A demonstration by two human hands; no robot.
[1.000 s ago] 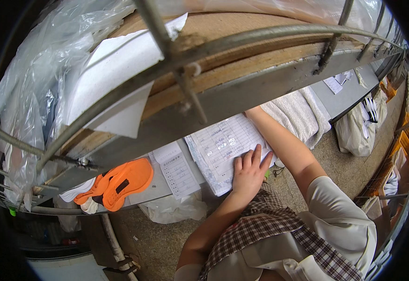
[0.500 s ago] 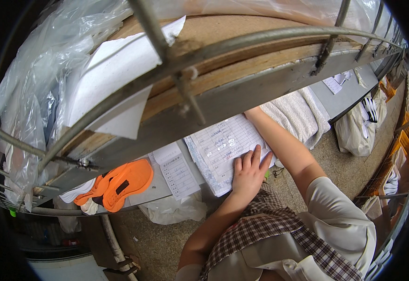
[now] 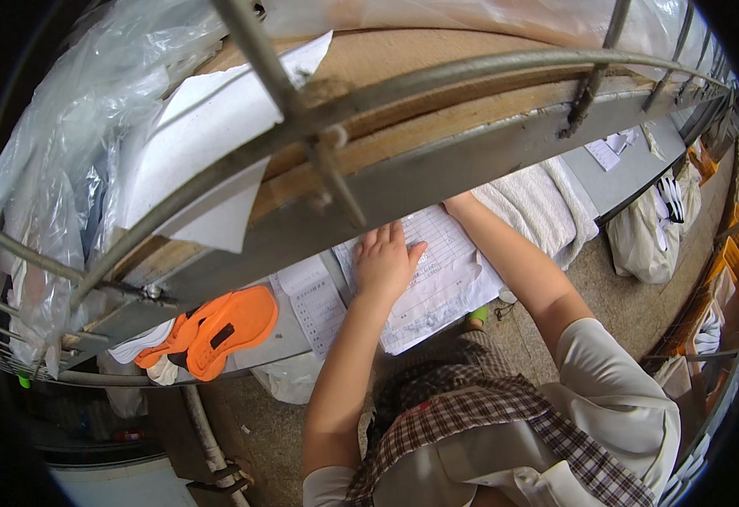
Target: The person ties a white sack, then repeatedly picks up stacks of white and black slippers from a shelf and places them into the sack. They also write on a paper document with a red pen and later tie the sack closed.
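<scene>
Left hand flat, fingers spread on printed form, right hand hidden under shelf rail, can't tell grip

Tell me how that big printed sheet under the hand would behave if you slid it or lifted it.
The printed sheet looks thin, so it would likely flop and bend when lifted. Its front edge overhangs the grey table, so a push might tip it off. The left hand lies flat on it.

White printed sheet beside smaller slip
</scene>
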